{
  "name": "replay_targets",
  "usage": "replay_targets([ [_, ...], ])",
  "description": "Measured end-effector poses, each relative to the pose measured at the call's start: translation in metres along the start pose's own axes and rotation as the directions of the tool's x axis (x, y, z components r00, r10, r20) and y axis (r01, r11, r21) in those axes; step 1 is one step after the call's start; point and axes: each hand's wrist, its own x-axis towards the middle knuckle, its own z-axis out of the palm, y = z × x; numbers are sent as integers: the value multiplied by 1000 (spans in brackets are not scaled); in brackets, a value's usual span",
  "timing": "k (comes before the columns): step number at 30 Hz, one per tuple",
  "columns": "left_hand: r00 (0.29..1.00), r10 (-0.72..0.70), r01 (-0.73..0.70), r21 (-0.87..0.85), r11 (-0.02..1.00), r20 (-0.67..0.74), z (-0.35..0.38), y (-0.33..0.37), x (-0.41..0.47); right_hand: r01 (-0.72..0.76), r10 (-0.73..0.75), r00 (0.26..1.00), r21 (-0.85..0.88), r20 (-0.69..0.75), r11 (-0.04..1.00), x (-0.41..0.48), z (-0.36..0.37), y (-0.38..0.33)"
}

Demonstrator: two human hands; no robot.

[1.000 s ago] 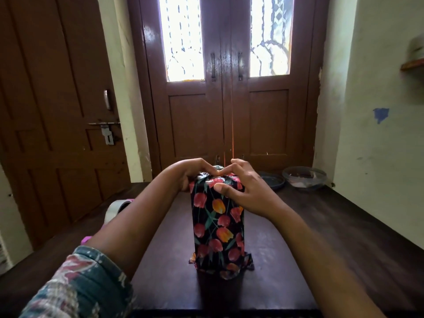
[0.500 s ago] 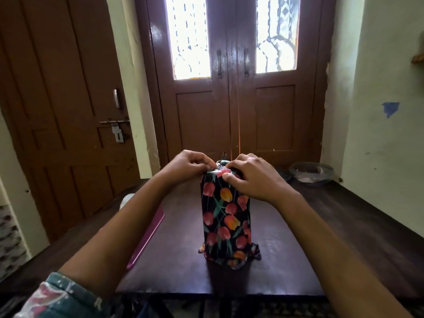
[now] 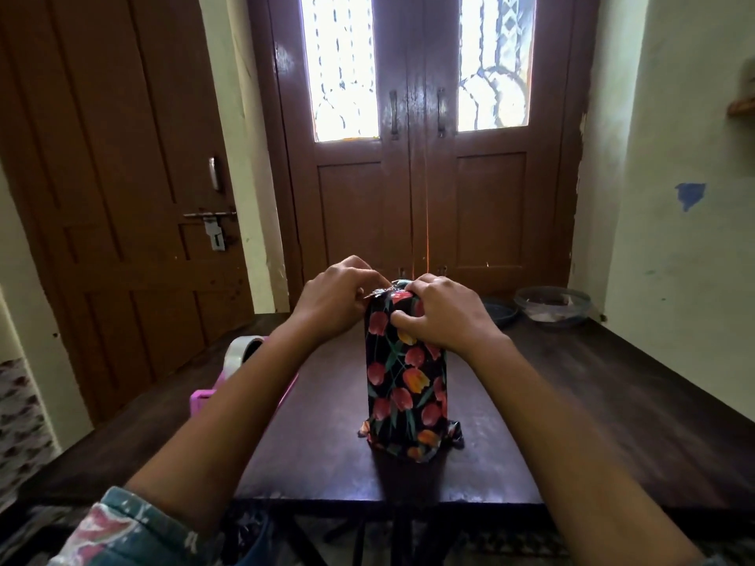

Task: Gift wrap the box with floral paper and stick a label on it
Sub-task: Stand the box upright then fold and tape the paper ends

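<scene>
A tall box [image 3: 406, 377] wrapped in black floral paper with red and orange tulips stands upright in the middle of the dark wooden table [image 3: 592, 402]. Loose paper bunches out at its base. My left hand [image 3: 335, 300] pinches the paper flap at the box's top left corner. My right hand [image 3: 441, 314] grips the top right of the box, thumb pressed on the front face and fingers curled over the top. The top end of the box is mostly hidden by both hands.
A roll of clear tape [image 3: 241, 351] sits on a pink dispenser [image 3: 202, 398] at the table's left, partly behind my left forearm. A glass bowl [image 3: 553, 306] and a dark lid [image 3: 500, 310] stand at the far right, near brown double doors [image 3: 416, 177].
The camera view has shifted, bringing the tape roll and pink dispenser back into sight. Both hands stay at the top of the box; the left now pinches the corner flap.
</scene>
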Motion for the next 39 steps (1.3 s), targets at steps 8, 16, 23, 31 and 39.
replay_targets([
  [8,989,-106,83,213,974,101,-1,17,5,0,0,1000,12,-21,1000,-5,1,-1],
  [16,907,-410,422,-226,878,99,-44,-40,-46,-10,10,998,3,-69,1000,-6,3,-2],
  [23,625,-767,765,82,639,144,-46,-111,-104,-24,24,993,3,-113,1000,-7,7,-3],
  [31,421,-835,894,-318,316,355,-29,-120,-107,-18,19,990,3,-137,1000,-9,9,-4],
  [39,355,-845,886,-431,169,399,-37,-111,-110,-9,9,986,1,-166,1000,-12,11,-6],
])
